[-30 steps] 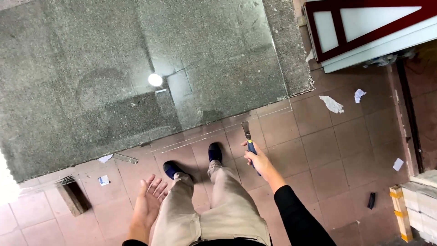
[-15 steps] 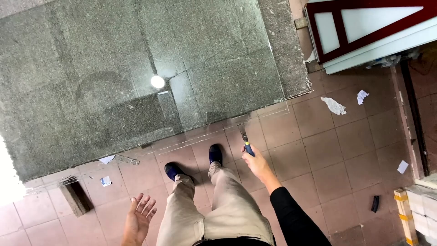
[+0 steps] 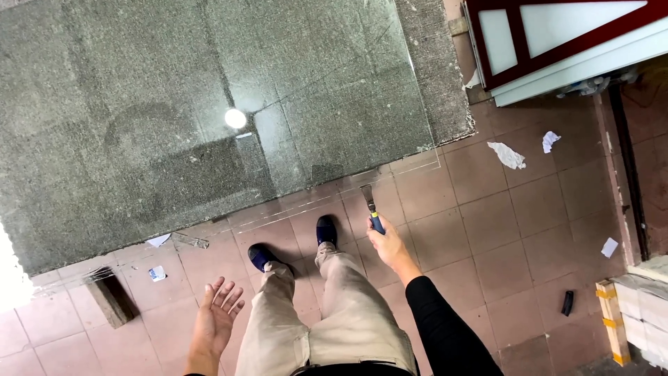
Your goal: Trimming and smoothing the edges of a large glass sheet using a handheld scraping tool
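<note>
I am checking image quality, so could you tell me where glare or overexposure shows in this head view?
Head view: a round lamp reflection glares on the glass sheet; the left edge is blown out white; the right hand with the scraper and the open left hand look sharp.

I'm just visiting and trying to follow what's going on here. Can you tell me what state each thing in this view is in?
Right hand: closed around the scraper's handle.
Scraper: held, blade pointing toward the glass sheet.
Left hand: open, fingers spread, holding nothing.
Glass sheet: lying flat over the grey pad, its edge overhanging the tiles.
Paper scraps: crumpled, loose on the tiled floor.
Wooden block: lying under the glass edge.
</note>
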